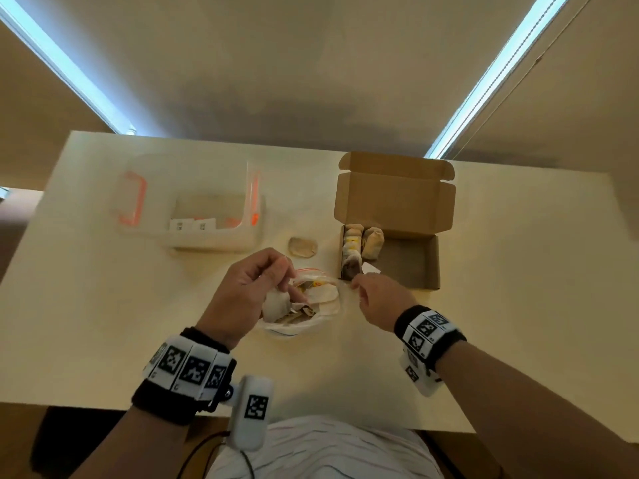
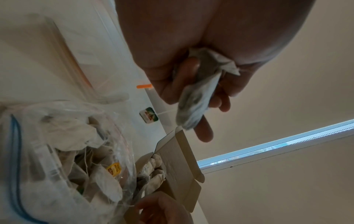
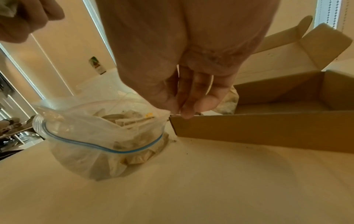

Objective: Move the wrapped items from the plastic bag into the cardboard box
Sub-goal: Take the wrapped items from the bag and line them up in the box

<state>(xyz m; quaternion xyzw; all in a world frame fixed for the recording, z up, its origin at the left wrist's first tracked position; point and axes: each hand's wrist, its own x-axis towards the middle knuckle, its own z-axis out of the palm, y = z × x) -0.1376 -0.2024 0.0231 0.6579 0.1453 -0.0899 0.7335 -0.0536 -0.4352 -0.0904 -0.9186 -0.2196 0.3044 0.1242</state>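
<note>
A clear plastic zip bag (image 1: 311, 305) with several wrapped items in it lies on the table in front of me. My left hand (image 1: 280, 278) is just above its mouth, its fingers curled round one wrapped item (image 2: 199, 97); a small tag (image 2: 149, 114) dangles from that item on a string. My right hand (image 1: 356, 284) pinches the bag's right rim (image 3: 164, 112) beside the near left corner of the open cardboard box (image 1: 415, 264). Several wrapped items (image 1: 363, 243) stand in the box's left end. One more wrapped item (image 1: 303, 247) lies loose on the table between bag and box.
A clear plastic tub (image 1: 193, 209) with orange handles stands at the back left of the white table (image 1: 518, 305). The box lid (image 1: 394, 198) stands open toward the far edge. The right part of the box floor is bare.
</note>
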